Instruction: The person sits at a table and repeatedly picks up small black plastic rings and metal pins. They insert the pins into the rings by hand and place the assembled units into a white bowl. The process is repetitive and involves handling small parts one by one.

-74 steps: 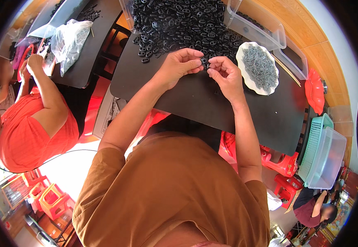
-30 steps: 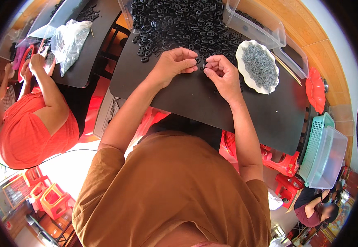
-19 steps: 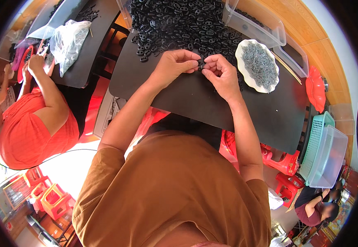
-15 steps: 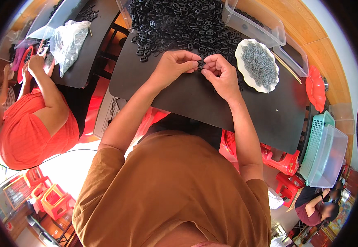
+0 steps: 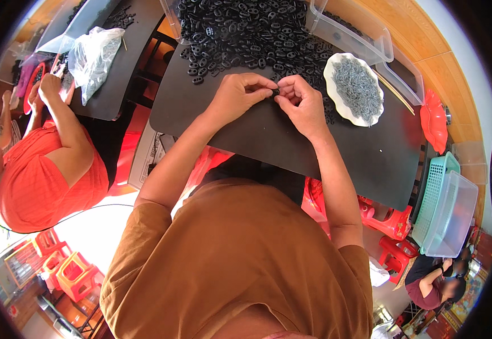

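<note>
My left hand (image 5: 239, 95) and my right hand (image 5: 302, 105) meet over the dark table, fingertips pinched from both sides on a small black plastic piece (image 5: 275, 92). Most of that piece is hidden by the fingers. Just beyond the hands spreads a big heap of black oval pieces with holes (image 5: 246, 39). To the right of my right hand stands a white scalloped dish (image 5: 332, 93) filled with small, thin grey translucent pieces (image 5: 358, 87).
Clear plastic bins (image 5: 350, 35) border the heap. Thin sticks (image 5: 398, 96) lie beyond the dish, near a red scalloped dish (image 5: 433, 121). A green basket (image 5: 428, 198) stands at right. On the left, a person in red (image 5: 53, 169) works at another table with a plastic bag (image 5: 94, 59).
Both hands have shifted very slightly, and the black piece between the fingertips sits a little lower and shows less. The rest of the table looks the same.
</note>
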A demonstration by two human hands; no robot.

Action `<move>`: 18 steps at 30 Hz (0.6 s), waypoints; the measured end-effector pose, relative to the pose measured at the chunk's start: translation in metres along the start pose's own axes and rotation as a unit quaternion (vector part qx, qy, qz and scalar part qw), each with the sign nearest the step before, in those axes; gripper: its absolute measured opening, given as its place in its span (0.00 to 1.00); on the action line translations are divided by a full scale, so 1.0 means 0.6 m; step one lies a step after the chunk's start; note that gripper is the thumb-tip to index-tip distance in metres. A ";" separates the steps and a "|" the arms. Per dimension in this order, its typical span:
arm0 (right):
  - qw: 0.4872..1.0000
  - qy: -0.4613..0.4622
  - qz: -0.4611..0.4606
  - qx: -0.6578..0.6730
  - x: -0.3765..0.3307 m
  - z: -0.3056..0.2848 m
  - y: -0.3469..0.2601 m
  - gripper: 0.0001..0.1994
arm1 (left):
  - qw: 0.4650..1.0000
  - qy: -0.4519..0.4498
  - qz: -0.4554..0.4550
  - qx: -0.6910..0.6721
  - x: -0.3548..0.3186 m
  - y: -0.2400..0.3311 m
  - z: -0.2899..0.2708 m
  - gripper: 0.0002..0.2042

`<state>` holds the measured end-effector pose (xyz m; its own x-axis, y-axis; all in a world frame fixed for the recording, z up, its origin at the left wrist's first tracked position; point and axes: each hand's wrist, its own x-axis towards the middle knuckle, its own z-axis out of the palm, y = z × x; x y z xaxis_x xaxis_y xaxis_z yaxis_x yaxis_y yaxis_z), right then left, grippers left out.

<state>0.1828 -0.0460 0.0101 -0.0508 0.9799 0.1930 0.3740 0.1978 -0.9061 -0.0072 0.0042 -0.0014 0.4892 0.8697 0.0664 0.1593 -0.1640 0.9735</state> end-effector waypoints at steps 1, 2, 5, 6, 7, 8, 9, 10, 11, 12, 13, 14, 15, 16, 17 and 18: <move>1.000 0.004 0.002 -0.009 0.000 0.002 0.000 0.12 | 1.000 0.003 0.015 0.010 -0.001 -0.001 0.000 0.08; 1.000 0.008 0.003 -0.017 0.000 0.005 0.002 0.12 | 0.999 0.007 0.030 0.021 -0.001 -0.003 0.000 0.08; 0.999 0.020 -0.005 -0.049 0.000 0.013 0.001 0.12 | 0.998 0.017 0.051 0.039 -0.003 -0.003 0.000 0.08; 0.998 0.025 -0.010 -0.061 -0.001 0.015 0.001 0.12 | 0.997 0.019 0.054 0.043 -0.004 -0.002 0.001 0.07; 0.996 0.029 -0.021 -0.080 -0.001 0.016 0.003 0.12 | 0.997 0.020 0.051 0.050 -0.004 0.000 0.002 0.07; 0.994 0.032 -0.032 -0.098 -0.001 0.017 0.005 0.11 | 0.997 0.021 0.048 0.056 -0.005 0.003 0.003 0.06; 0.992 0.034 -0.042 -0.117 -0.001 0.018 0.007 0.11 | 0.997 0.023 0.045 0.062 -0.006 0.004 0.003 0.05; 0.990 0.035 -0.048 -0.131 -0.001 0.019 0.008 0.11 | 0.996 0.023 0.055 0.069 -0.006 0.002 0.003 0.05; 0.987 0.036 -0.054 -0.144 -0.001 0.019 0.009 0.10 | 0.995 0.022 0.066 0.076 -0.006 -0.001 0.003 0.05; 0.985 0.037 -0.059 -0.158 -0.001 0.020 0.010 0.10 | 0.993 0.021 0.076 0.082 -0.006 -0.003 0.002 0.04; 0.983 0.037 -0.065 -0.167 -0.002 0.019 0.009 0.10 | 0.992 0.019 0.084 0.088 -0.005 -0.004 0.001 0.05; 0.981 0.036 -0.070 -0.175 -0.001 0.019 0.006 0.10 | 0.991 0.017 0.092 0.094 -0.005 -0.005 -0.001 0.05; 0.979 0.036 -0.075 -0.184 -0.002 0.018 0.005 0.10 | 0.990 0.015 0.100 0.099 -0.005 -0.005 -0.002 0.05; 0.979 0.034 -0.079 -0.186 -0.002 0.018 0.006 0.10 | 0.988 0.014 0.109 0.108 -0.006 -0.005 -0.004 0.05; 0.978 0.032 -0.083 -0.187 -0.002 0.018 0.008 0.10 | 0.986 0.013 0.117 0.116 -0.006 -0.005 -0.005 0.05; 0.978 0.030 -0.087 -0.188 -0.002 0.019 0.008 0.09 | 0.984 0.013 0.124 0.125 -0.007 -0.005 -0.007 0.06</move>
<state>0.1742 -0.0460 0.0010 -0.0940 0.9267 0.3639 0.6790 0.3270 -0.6573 -0.0129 0.0030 -0.0035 0.5180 0.7994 0.3045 0.2447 -0.4796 0.8427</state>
